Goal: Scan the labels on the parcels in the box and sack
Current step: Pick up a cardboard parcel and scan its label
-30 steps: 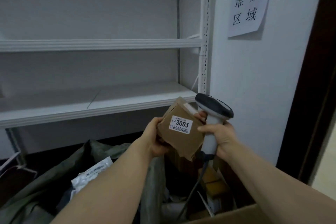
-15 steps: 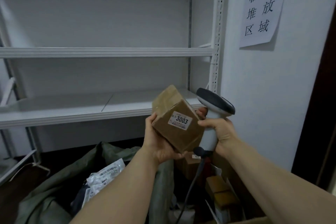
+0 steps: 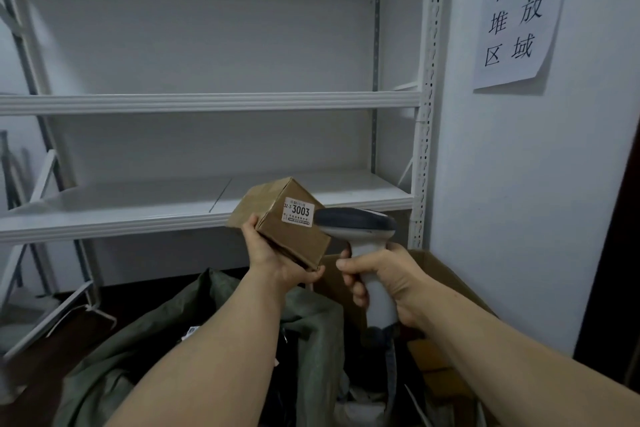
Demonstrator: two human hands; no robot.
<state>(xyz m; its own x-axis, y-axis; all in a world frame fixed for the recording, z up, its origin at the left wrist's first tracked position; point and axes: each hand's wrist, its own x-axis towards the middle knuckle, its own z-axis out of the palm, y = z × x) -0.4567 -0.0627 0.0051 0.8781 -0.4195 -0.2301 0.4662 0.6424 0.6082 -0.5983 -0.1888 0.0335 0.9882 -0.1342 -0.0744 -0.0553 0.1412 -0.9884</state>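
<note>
The left grip (image 3: 273,260) holds a cardboard parcel (image 3: 294,241), now raised. The right grip (image 3: 381,277), clasping the scanner (image 3: 356,222), has brought its head beside the parcel's label (image 3: 298,217), seemingly ready to scan.

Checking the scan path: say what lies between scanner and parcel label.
Nothing in the head view: the scanner borders the label on the parcel.

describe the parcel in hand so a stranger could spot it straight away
Look at the white shelving unit. In front of its lower shelf, the left hand holds up a small brown cardboard parcel, beside the grey-headed scanner in the right hand. It is the only parcel held aloft, and its white label reads 3003.
</note>
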